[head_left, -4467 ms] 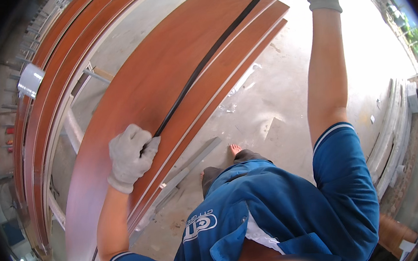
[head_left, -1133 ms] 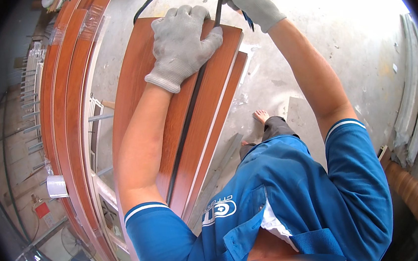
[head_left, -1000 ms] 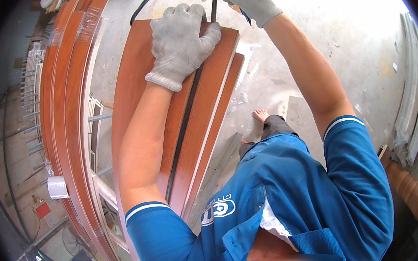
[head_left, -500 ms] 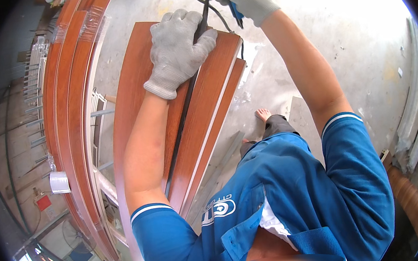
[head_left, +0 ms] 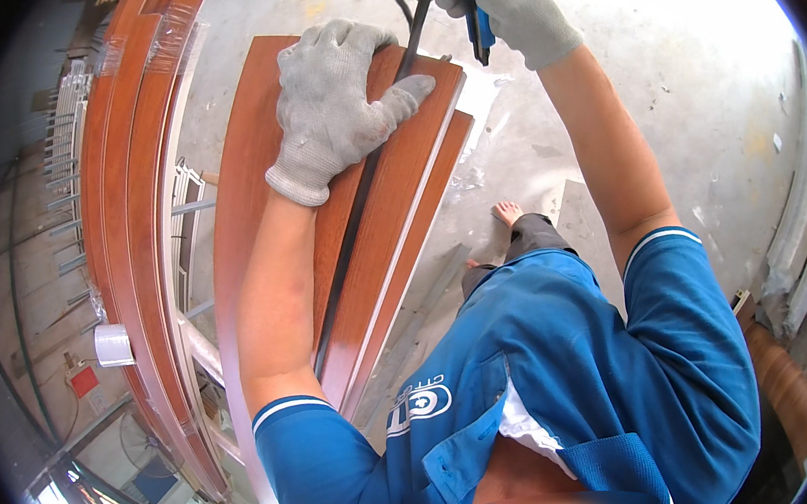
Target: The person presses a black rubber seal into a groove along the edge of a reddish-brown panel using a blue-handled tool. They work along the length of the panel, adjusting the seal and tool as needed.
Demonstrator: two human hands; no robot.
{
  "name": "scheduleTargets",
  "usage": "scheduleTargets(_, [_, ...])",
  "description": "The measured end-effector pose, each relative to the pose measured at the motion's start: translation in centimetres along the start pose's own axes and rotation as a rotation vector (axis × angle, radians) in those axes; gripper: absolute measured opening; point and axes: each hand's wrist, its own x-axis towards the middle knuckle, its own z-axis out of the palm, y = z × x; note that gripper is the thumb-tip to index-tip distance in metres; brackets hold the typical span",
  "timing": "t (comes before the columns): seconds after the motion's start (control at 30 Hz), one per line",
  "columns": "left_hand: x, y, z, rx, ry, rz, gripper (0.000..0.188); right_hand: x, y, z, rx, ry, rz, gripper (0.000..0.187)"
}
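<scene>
My left hand (head_left: 333,109), in a grey knit glove, lies on the upper end of a reddish-brown wood-grain profile (head_left: 393,190), its thumb spread to the right across the groove. A thin black strip (head_left: 350,242) runs lengthwise along that groove and passes under the hand. Beyond the profile's end the strip rises to my right hand (head_left: 522,11), gloved alike, whose fingers are closed on it. The same hand grips a blue-and-black hand tool (head_left: 479,26), its dark tip pointing down; its exact kind is unclear. The strip's loose end curls up past the frame's top edge.
Further long brown profiles (head_left: 144,188), partly in clear film, rest on a rack at left. A roll of tape (head_left: 113,346) hangs beside them. Wrapped pale lengths (head_left: 790,228) lie on the concrete floor (head_left: 658,86) at right. My bare foot (head_left: 508,212) stands near the workpiece.
My right hand has moved right and slightly down, with the strip and tool in it. My left hand has shifted a little left, its thumb stretched further out.
</scene>
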Motion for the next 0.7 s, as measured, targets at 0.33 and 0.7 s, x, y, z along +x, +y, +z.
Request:
scheduleTargets(0.33, [-0.1, -0.3, 0.1, -0.018, -0.002, 0.007, 0.048, -0.3, 2.5, -0.9, 0.204, -0.029, 0.145, 0.019])
scheduleTargets(0.7, [0.1, 0.0, 0.1, -0.029, 0.027, 0.005, 0.043, 1.1, 2.4, -0.1, 0.157, 0.021, 0.174, 0.018])
